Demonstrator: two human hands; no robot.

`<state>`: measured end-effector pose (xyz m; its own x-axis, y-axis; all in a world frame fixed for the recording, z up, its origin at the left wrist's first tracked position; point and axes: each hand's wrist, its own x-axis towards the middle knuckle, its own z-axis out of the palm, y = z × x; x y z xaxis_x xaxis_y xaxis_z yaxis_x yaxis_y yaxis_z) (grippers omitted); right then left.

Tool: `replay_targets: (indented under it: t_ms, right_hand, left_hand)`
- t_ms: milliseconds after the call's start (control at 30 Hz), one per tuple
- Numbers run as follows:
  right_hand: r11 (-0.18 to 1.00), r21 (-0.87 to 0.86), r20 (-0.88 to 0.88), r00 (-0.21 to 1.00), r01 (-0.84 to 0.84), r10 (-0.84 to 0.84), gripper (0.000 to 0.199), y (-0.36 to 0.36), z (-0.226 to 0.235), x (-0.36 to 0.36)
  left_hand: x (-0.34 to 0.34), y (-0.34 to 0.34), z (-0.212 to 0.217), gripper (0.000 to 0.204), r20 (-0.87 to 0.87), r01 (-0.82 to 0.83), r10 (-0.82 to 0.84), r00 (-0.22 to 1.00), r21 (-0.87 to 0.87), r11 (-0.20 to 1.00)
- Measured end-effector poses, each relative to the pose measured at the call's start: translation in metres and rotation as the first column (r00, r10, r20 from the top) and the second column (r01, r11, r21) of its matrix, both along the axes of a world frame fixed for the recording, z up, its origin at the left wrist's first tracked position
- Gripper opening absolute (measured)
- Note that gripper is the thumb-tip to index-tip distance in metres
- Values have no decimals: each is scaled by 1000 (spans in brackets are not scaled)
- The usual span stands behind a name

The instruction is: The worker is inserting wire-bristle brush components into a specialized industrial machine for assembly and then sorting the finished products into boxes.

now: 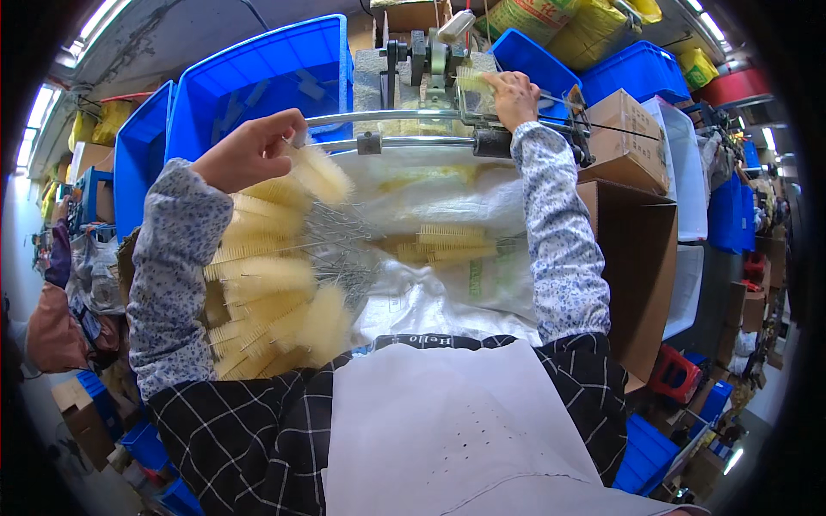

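Observation:
My left hand (248, 155) is closed in a pinch, with the tip of a cream bottle brush (322, 175) at its fingers. That brush hangs over a pile of similar brushes (268, 284), whose twisted wire stems (340, 245) point to the right. At the far side, my right hand (516, 99) pinches a short cream-bristled brush (471, 79) beside the metal clamp of a bench machine (430, 64). Two horizontal steel rods (396, 115) run between my hands. A smaller group of brushes (447, 242) lies on white plastic sheeting (430, 301) in the middle.
A large blue bin (258, 82) stands behind my left hand. Cardboard boxes (632, 258) stand close to my right forearm, with white tubs (680, 172) beyond. Yellow sacks (585, 30) lie at the back right. A person's sleeve (58, 331) shows at the far left.

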<state>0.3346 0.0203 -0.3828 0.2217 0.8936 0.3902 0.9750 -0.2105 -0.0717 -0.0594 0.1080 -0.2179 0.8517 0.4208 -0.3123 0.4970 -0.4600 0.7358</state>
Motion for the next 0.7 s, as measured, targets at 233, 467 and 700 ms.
replay_targets:
  t_ms: [233,467,700]
  right_hand:
    - [993,104,253,964,56,-81,39,-23,10,12]
    - [968,10,-247,938,252,-242,40,-36,2,22]
    - [970,19,-243,943,241,-230,35,-10,6,-31]
  left_hand:
    - [-16,-22,33,31,256,-17,-46,966,238,971]
    - [-32,-25,38,34,248,-68,11,969,222,973]
    - [-30,-24,39,34,281,-76,18,960,198,977]
